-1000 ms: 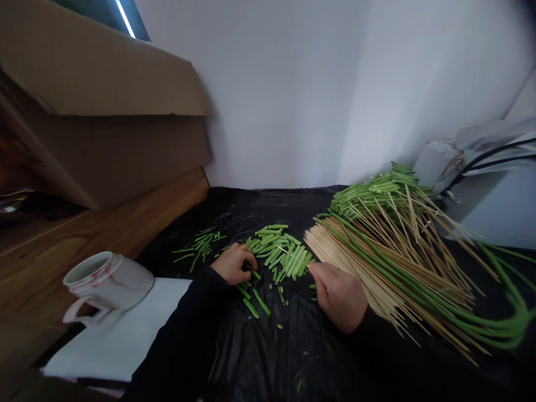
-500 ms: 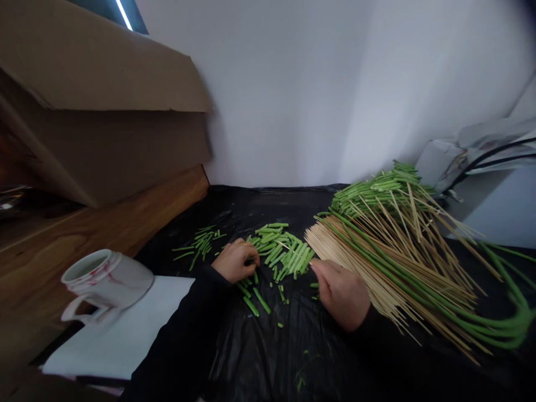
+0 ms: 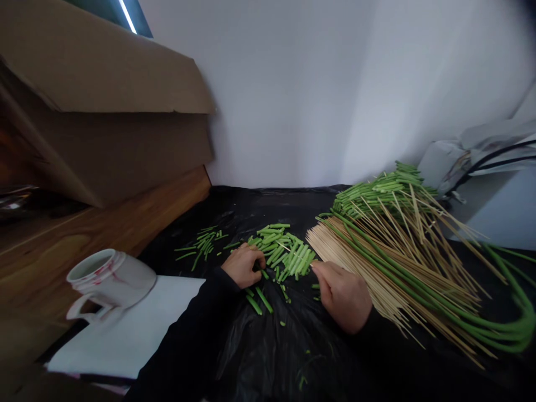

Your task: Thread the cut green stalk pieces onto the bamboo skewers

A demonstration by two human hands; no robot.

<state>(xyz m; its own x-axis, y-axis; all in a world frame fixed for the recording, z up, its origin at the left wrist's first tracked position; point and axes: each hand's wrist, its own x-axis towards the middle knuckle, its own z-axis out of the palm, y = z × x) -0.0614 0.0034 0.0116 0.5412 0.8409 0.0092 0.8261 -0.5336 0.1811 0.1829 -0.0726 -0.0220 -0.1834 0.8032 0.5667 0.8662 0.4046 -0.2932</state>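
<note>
My right hand (image 3: 345, 296) is closed in a pinch on the near end of a thin bamboo skewer (image 3: 285, 246). A row of cut garlic scape pieces (image 3: 302, 260) lies side by side along that skewer. To the left, my left hand (image 3: 244, 266) is low over the black sheet, thumb and fingers curled together on a short garlic scape piece (image 3: 264, 274). Loose cut pieces (image 3: 268, 239) lie just beyond the fingers, and a few more (image 3: 260, 301) lie below the left hand.
Bare skewers (image 3: 347, 257) and long uncut scapes (image 3: 473, 324) spread to the right, before a heap of filled skewers (image 3: 383, 190). At left are a white mug (image 3: 128, 282) on paper (image 3: 125, 340), a cardboard box (image 3: 138, 134) and small scraps (image 3: 205, 243). Black plastic (image 3: 259, 363) covers the surface.
My left hand has shifted slightly right and nearer, and its fingers have closed on a garlic scape piece. My right hand keeps its pinch on the skewer.
</note>
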